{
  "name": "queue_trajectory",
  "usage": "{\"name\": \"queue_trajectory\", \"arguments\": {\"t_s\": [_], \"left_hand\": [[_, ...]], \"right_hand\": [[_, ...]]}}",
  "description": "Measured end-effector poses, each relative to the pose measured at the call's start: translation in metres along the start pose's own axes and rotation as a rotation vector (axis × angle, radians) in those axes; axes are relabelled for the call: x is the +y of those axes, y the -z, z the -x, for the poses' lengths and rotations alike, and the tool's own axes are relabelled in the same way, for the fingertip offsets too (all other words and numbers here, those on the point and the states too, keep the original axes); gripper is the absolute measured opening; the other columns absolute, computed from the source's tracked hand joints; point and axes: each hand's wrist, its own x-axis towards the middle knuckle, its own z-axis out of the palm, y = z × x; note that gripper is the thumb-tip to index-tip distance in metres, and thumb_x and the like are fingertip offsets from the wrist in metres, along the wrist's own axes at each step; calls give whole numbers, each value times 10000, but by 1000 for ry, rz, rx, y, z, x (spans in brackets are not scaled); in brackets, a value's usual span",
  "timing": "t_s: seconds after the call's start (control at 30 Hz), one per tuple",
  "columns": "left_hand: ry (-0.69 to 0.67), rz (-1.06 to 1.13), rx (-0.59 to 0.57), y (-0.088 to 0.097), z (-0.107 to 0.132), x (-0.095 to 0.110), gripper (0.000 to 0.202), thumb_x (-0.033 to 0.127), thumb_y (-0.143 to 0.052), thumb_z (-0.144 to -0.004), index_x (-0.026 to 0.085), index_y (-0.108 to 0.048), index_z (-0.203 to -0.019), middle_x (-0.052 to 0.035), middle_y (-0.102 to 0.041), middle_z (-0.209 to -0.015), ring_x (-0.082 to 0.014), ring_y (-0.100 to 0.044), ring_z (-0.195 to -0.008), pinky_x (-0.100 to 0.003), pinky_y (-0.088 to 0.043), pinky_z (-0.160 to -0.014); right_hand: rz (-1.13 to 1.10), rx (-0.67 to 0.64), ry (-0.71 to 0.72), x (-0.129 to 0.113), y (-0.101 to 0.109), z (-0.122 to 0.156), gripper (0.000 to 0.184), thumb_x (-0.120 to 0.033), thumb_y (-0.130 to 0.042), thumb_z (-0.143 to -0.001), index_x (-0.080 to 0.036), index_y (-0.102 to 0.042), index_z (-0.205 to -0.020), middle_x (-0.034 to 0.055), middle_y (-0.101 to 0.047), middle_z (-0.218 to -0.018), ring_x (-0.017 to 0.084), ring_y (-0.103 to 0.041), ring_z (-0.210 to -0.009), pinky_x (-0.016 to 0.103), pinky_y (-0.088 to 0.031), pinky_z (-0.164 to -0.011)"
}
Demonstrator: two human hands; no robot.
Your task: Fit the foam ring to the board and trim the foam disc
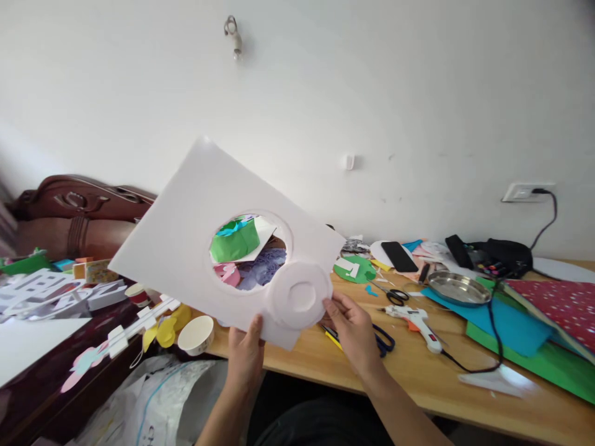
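We hold the white sheet (186,248) up over the counter (418,371): our left hand (245,353) pinches its near edge, our right hand (353,328) fingers grip the foam ring (300,296). That thin pinch could let the sheet sag or crease.

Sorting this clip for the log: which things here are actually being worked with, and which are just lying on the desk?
In hand:
white foam sheet with a round hole, gripped by the left hand
white disc, held by the right hand

Lying about:
glue gun
scissors
steel dish
phone
paper cup
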Motion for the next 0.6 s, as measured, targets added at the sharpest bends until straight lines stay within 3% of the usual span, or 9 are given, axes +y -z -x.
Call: {"name": "queue_trajectory", "arguments": {"t_s": [0.17, 0.3, 0.37, 0.47, 0.6], "left_hand": [[-11, -56, 47, 38, -4, 1, 595, 512, -873, -675, 229, -691, -1165, -78, -772, -1123, -270, -720, -1056, -375, -591, -936], [35, -183, 13, 64, -3, 5, 563, 523, -890, -639, 199, -737, -1072, -114, -774, -1109, -338, -723, -1051, -441, -597, -931], [58, -243, -4, 73, 2, 11, 559, 531, -896, -618, 203, -747, -1047, -122, -782, -1083, -365, -733, -1017, -452, -618, -878], [110, -349, -84, 80, 12, 24, 522, 546, -898, -596, 210, -768, -973, -125, -790, -1050, -386, -740, -979, -455, -633, -813], [230, -481, -234, 84, 22, 41, 490, 562, -916, -526, 222, -795, -858, -108, -799, -909, -395, -744, -881, -497, -632, -771]], "right_hand": [[-29, 159, 76, -15, 21, -21, 553, -518, -840, -700, -154, -706, -1095, 102, -787, -968, 291, -754, -790, 482, -649, -744], [30, 412, 320, -42, 45, -28, 546, -501, -840, -701, -159, -717, -1109, 84, -781, -952, 250, -735, -778, 448, -641, -755], [87, 465, 405, -61, 53, -30, 544, -496, -845, -701, -164, -723, -1114, 77, -776, -952, 228, -723, -749, 427, -636, -735], [126, 292, 394, -90, 51, -34, 483, -494, -853, -699, -176, -734, -1043, 71, -768, -931, 218, -714, -760, 403, -619, -736], [128, 10, 356, -108, 27, -42, 373, -504, -808, -759, -198, -709, -949, 54, -750, -916, 214, -700, -834, 366, -584, -775]]}}
